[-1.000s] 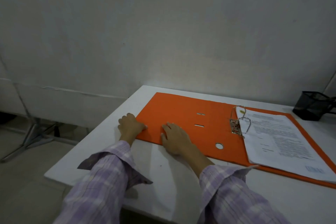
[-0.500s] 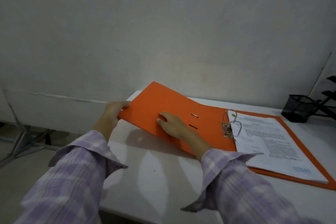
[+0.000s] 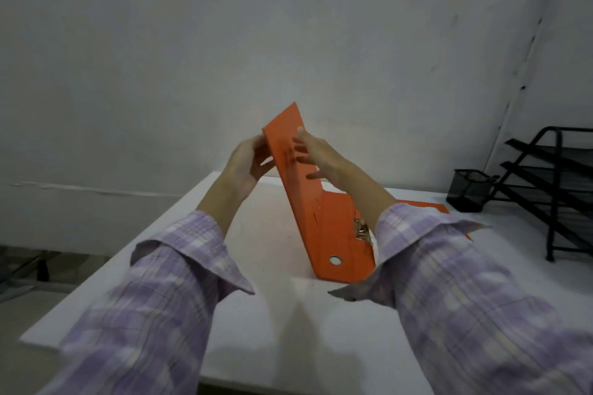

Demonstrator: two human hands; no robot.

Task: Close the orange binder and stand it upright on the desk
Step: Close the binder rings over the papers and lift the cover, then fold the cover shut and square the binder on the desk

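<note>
Whereas its cover (image 3: pixel 284 138) was barely raised a moment ago, the orange binder (image 3: pixel 333 228) is now held half-closed, the cover's edge clasped by the left grip (image 3: pixel 247 160) and pressed by the flat-fingered right grip (image 3: pixel 321 157), its back lying on the bench (image 3: pixel 272 314) below both.

The binder (image 3: pixel 324 228) had a cover that looked like smooth coated card, dull with a faint sheen. Its eyelet (image 3: pixel 334 260) and clip (image 3: pixel 362 231) were bright, shiny metal. The desk (image 3: pixel 276 314) was smooth, white and matt. The sleeves (image 3: pixel 154 305) were soft woven check cloth. The pen pot (image 3: pixel 468 191) and tray rack (image 3: pixel 552 183) were matt black wire mesh. The wall (image 3: pixel 224 42) was matt paint, slightly rough.
</note>
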